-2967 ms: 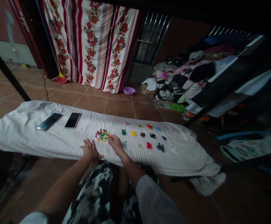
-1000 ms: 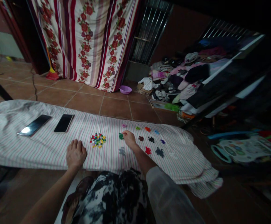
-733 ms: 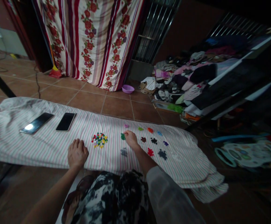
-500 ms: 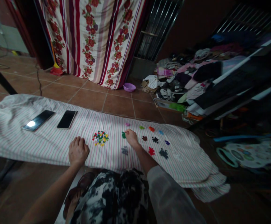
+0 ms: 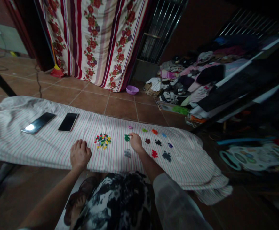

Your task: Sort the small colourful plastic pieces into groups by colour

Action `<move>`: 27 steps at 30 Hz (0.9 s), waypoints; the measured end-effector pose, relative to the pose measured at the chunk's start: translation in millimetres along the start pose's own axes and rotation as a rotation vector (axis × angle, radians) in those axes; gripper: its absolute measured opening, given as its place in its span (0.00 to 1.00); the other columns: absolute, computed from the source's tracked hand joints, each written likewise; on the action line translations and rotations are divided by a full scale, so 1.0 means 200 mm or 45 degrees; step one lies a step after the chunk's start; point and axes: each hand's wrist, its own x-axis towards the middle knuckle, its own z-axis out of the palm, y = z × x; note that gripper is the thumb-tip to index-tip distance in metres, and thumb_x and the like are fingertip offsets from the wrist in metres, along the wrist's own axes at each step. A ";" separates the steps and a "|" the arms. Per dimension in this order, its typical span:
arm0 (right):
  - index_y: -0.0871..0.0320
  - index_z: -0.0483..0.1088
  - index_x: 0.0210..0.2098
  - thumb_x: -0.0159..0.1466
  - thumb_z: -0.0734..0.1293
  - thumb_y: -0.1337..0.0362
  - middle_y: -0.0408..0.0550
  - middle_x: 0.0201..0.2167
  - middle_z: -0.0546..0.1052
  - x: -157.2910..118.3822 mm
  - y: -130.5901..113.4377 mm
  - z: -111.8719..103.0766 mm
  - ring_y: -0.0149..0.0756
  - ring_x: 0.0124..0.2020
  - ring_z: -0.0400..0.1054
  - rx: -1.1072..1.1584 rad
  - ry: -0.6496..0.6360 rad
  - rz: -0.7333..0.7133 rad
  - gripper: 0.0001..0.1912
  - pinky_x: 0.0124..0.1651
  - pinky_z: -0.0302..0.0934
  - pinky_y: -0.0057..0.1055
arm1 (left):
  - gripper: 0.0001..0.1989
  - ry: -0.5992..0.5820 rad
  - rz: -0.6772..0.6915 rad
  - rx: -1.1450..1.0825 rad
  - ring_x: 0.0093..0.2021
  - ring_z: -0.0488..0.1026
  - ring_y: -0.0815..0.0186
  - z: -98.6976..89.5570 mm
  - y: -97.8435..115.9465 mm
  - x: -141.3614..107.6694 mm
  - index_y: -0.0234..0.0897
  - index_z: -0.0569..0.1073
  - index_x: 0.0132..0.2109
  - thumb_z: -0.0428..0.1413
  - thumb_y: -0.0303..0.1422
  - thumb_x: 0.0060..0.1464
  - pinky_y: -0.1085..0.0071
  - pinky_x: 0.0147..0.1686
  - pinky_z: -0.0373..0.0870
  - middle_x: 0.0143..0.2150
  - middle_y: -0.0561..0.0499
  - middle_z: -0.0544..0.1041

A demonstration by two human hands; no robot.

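So we had two phones (image 5: 68, 122) side by side on the left of our cloth (image 5: 58, 147), a pile of bits (image 5: 102, 141) right of them, then clusters (image 5: 154, 153) further right. Behind, our basin (image 5: 132, 90) sat on the floor (image 5: 120, 107) near the curtain (image 5: 103, 48).

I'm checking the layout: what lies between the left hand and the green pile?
The mixed-colour pile lies between the left hand and the green pile, with bare striped cloth on either side of it, seen in the head view.
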 end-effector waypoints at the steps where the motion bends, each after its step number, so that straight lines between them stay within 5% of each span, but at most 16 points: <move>1: 0.59 0.76 0.46 0.60 0.58 0.77 0.53 0.45 0.78 0.00 0.00 0.00 0.37 0.48 0.70 0.000 -0.013 -0.002 0.20 0.50 0.59 0.27 | 0.18 0.001 0.001 0.004 0.58 0.65 0.50 0.00 0.00 0.00 0.28 0.73 0.49 0.47 0.30 0.55 0.54 0.57 0.61 0.54 0.35 0.73; 22: 0.58 0.76 0.43 0.60 0.57 0.76 0.52 0.42 0.77 -0.02 0.03 0.06 0.37 0.45 0.70 0.084 0.096 -0.110 0.20 0.50 0.60 0.31 | 0.17 0.000 -0.022 -0.003 0.59 0.65 0.49 0.00 0.00 0.00 0.28 0.73 0.49 0.48 0.29 0.55 0.53 0.56 0.63 0.54 0.35 0.73; 27: 0.57 0.77 0.42 0.60 0.57 0.76 0.51 0.41 0.75 -0.07 -0.07 0.05 0.36 0.44 0.69 0.193 0.136 -0.314 0.20 0.51 0.61 0.31 | 0.18 -0.006 -0.026 -0.004 0.59 0.65 0.49 -0.01 0.01 0.00 0.28 0.73 0.49 0.47 0.29 0.55 0.53 0.56 0.63 0.54 0.35 0.73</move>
